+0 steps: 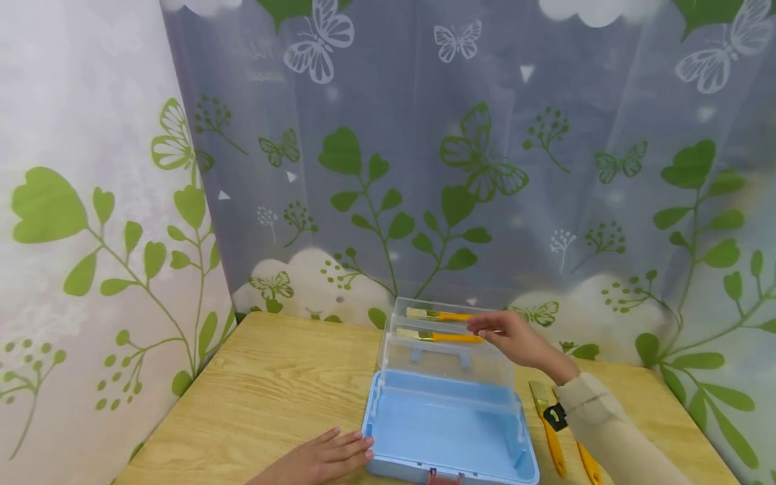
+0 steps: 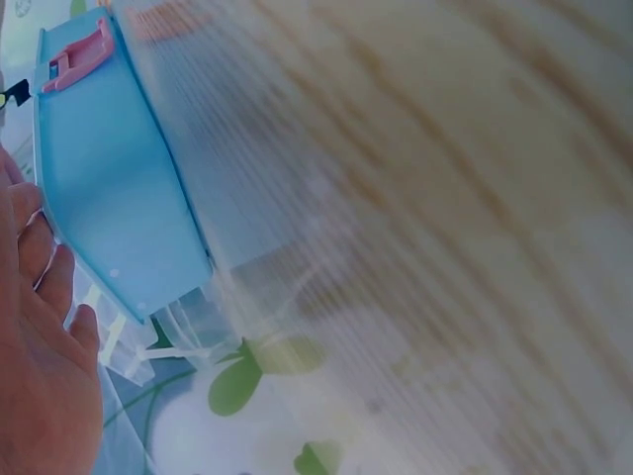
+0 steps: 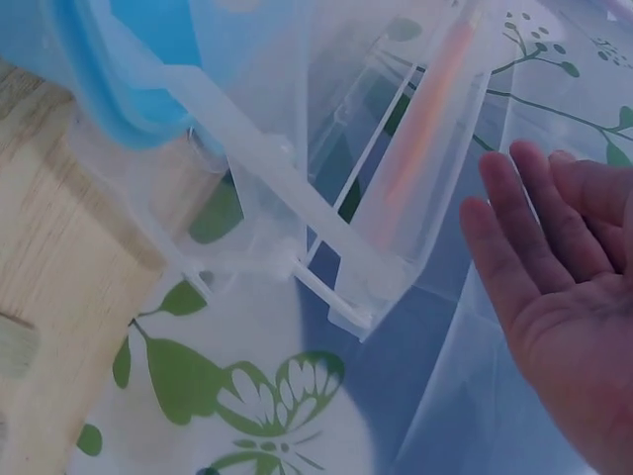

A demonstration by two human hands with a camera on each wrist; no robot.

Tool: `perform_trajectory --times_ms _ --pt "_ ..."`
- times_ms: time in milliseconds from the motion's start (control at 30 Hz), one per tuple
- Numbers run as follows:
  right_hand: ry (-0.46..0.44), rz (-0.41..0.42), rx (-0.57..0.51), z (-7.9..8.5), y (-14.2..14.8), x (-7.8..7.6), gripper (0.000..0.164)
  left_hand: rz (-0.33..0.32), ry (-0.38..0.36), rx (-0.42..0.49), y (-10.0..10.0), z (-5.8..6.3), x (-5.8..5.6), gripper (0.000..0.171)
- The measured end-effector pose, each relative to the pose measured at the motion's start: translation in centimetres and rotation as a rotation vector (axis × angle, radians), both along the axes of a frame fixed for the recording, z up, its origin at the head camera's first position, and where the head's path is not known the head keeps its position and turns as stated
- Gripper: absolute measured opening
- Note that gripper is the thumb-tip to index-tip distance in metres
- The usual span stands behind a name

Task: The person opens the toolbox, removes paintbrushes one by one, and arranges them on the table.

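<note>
A light blue box (image 1: pixel 445 431) stands unlatched on the table, its clear trays (image 1: pixel 451 364) raised at the back. Two paintbrushes with yellow handles lie in those trays, a rear brush (image 1: pixel 451 316) and a front brush (image 1: pixel 453 337). My right hand (image 1: pixel 515 337) is over the right end of the trays, by the brush handles, with relaxed fingers and nothing held. In the right wrist view its palm (image 3: pixel 569 277) shows beside the clear tray. At the box's front left corner, my left hand (image 1: pixel 324 458) rests with straight fingers, fingertips right at the blue side.
Two more paintbrushes lie on the table right of the box, one brush (image 1: pixel 548 431) partly under the right wrist's black strap, the other brush (image 1: pixel 588 465) near the sleeve. A pink latch (image 1: pixel 444 477) is on the box's front. Printed cloth (image 1: pixel 388 168) hangs behind the wooden table (image 1: pixel 273 364).
</note>
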State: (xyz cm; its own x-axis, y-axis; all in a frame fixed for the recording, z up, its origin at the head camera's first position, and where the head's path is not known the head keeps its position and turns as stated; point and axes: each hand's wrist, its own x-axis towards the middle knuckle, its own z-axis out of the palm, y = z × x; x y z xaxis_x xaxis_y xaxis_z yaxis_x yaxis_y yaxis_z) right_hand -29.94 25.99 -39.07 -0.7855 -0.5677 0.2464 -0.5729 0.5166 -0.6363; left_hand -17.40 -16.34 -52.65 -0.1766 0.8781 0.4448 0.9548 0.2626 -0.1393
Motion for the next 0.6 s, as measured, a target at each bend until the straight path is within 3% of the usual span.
perform_trajectory --times_ms 233,467,600 --pt "-0.04 0.056 -0.072 -1.5 -0.2 -1.2 0.033 0.003 0.054 -0.004 0.1 -0.1 0.0 0.065" --pt "-0.055 0.065 -0.093 -2.4 -1.0 -2.1 0.031 0.008 -0.043 0.01 0.0 0.1 0.2 0.065" --pt "-0.014 0.063 -0.079 -2.8 -1.5 -2.3 0.031 0.016 -0.029 -0.009 -0.1 0.3 0.2 0.066"
